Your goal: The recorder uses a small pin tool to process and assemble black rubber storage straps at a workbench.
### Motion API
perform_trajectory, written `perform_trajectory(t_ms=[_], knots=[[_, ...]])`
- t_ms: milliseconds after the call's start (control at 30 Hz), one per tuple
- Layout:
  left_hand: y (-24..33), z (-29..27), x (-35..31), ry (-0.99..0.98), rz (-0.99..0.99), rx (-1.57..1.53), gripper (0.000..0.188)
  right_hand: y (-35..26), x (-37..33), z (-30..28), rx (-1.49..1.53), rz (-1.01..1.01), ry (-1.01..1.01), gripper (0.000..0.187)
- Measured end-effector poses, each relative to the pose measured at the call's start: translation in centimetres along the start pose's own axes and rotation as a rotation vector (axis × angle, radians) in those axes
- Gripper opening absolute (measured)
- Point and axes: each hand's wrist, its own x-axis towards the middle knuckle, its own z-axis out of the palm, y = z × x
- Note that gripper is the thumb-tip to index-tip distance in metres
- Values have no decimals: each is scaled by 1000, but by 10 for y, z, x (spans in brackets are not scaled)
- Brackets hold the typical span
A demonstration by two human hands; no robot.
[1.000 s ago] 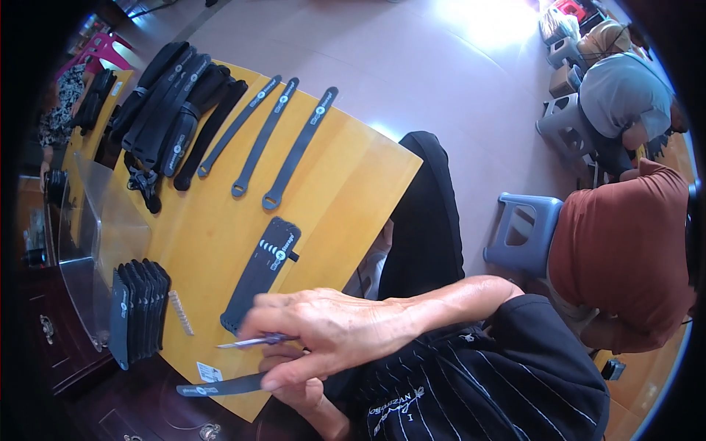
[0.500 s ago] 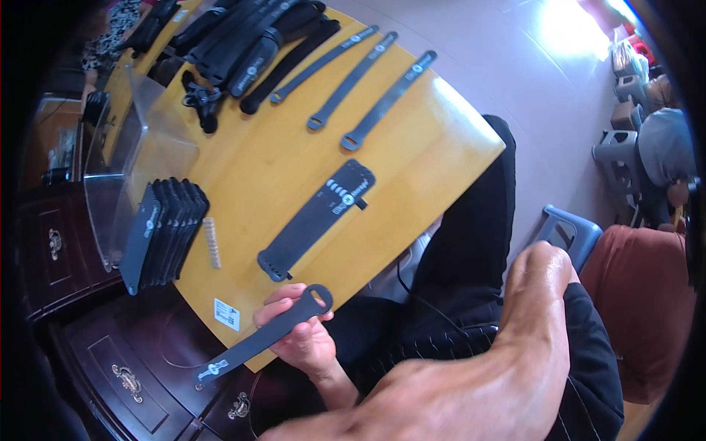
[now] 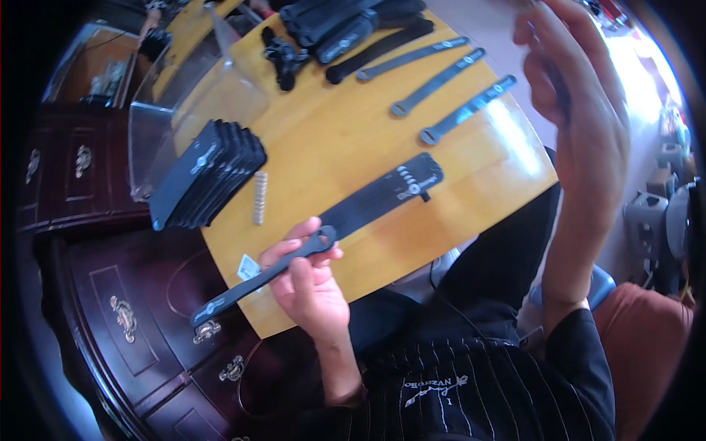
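Note:
My left hand [image 3: 312, 298] pinches a dark grey fastening strap [image 3: 239, 289] near its slotted end. The strap's other end juts out to the left, past the table edge. Raised at the upper right, my right hand [image 3: 588, 95] has its fingers curled round something dark and narrow, too blurred to name. Beyond my left hand lies a stack of similar straps [image 3: 382, 192], partly hidden by the hand. Three single straps, one nearest [image 3: 471, 109], a middle one [image 3: 441, 82] and a farther one [image 3: 413, 59], lie apart on the table.
Black strap bundles [image 3: 331, 22] crowd the far side of the yellow table [image 3: 331, 140]. At left are a row of black packs [image 3: 202, 173], a beige ridged strip [image 3: 259, 198] and a clear plastic box [image 3: 154, 140]. A dark wooden cabinet [image 3: 110, 257] borders the table.
My right arm has swung from low across my body to raised at the upper right. My left hand keeps hold of the strap. The view has shifted, moving the table rightward.

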Motion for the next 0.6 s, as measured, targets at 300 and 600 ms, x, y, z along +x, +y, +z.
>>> perform_trajectory(t_ms=[300,600], knots=[[3,19,-4,-8,-63,-58,22,6,-118,60,80,116,-545,25],[1,22,-11,-79,-18,30,19,7,-122,63,-31,72,-510,23]])
